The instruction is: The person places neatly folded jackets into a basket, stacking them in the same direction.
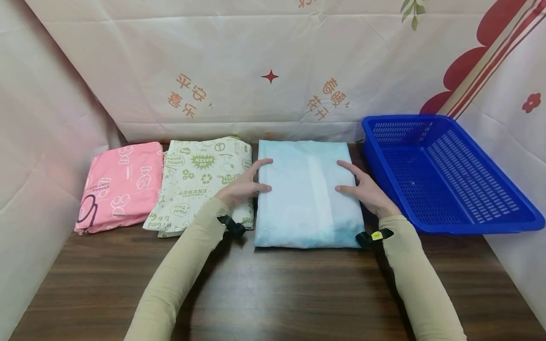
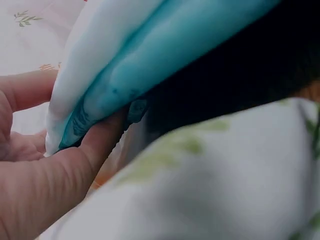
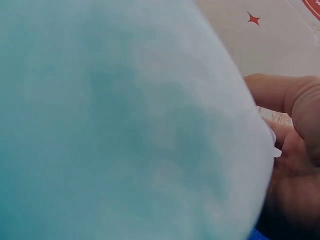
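A folded light-blue and white cloth (image 1: 294, 203) lies flat on the table between my hands. My left hand (image 1: 242, 188) grips its left edge; in the left wrist view the thumb (image 2: 95, 150) lies against the teal side and the fingers are on the white side. On the right edge, my right hand (image 1: 370, 193) holds the cloth with fingertips over the top. The right wrist view is mostly filled by the blue cloth (image 3: 125, 125), which hides part of the hand's fingers. A folded white cloth with green print (image 1: 200, 175) lies just left, partly under my left hand.
At far left lies a folded pink cloth (image 1: 123, 184) with white print, against the green-printed one. A blue plastic basket (image 1: 411, 175) stands close by my right hand. The brown wooden table (image 1: 298, 293) stretches toward me; a printed white sheet (image 1: 256, 42) hangs behind.
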`<state>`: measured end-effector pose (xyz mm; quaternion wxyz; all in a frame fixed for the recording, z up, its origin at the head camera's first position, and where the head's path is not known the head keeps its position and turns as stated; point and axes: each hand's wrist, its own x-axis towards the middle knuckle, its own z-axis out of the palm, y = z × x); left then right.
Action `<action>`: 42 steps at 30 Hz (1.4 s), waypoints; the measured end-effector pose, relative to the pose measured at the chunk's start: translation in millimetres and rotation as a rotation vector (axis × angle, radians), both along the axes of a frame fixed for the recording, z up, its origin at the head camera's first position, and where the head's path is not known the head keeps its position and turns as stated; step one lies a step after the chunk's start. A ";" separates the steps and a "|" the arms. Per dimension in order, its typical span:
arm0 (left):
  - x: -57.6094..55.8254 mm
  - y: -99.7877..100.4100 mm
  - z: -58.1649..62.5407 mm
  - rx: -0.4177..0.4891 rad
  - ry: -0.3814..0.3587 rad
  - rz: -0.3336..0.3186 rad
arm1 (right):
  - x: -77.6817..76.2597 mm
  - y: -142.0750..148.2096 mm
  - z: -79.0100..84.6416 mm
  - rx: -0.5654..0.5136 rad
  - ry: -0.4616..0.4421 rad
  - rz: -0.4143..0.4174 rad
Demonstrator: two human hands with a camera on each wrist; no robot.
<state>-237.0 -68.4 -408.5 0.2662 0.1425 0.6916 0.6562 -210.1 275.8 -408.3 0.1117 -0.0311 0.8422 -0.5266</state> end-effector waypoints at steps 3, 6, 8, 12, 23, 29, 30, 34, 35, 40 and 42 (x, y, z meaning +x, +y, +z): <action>-1.7 -2.8 4.1 0.000 0.002 -0.003 | 0.8 -0.7 2.3 -0.016 0.000 0.007; -2.2 -7.3 8.6 -0.013 0.020 -0.006 | 0.9 -3.2 5.4 -0.031 0.004 0.004; -2.9 -11.1 11.1 -0.034 0.041 -0.003 | 0.9 -5.9 9.1 -0.030 0.007 -0.008; -4.8 -17.8 15.1 -0.059 0.104 0.000 | 1.1 -11.7 20.3 -0.013 0.026 -0.031; -8.0 -21.9 30.8 -0.054 0.131 0.005 | 12.1 -20.8 50.9 -0.029 0.039 -0.030; -10.2 -24.4 39.7 -0.058 0.152 -0.038 | 18.6 -19.0 64.5 -0.026 0.039 -0.014; -10.8 -24.3 41.2 -0.058 0.154 -0.048 | 20.2 -18.3 67.1 -0.028 0.033 -0.011; -12.9 -21.8 48.0 -0.041 0.135 -0.092 | 25.3 -14.6 77.9 -0.023 0.019 0.017; -13.3 -20.9 49.8 -0.038 0.129 -0.108 | 26.3 -13.4 80.9 -0.016 0.016 0.023; -15.6 -16.8 58.6 -0.043 0.116 -0.185 | 27.4 -4.5 92.9 0.025 0.017 0.061; -16.7 -14.6 61.0 -0.045 0.128 -0.207 | 27.0 0.8 96.9 0.037 0.011 0.070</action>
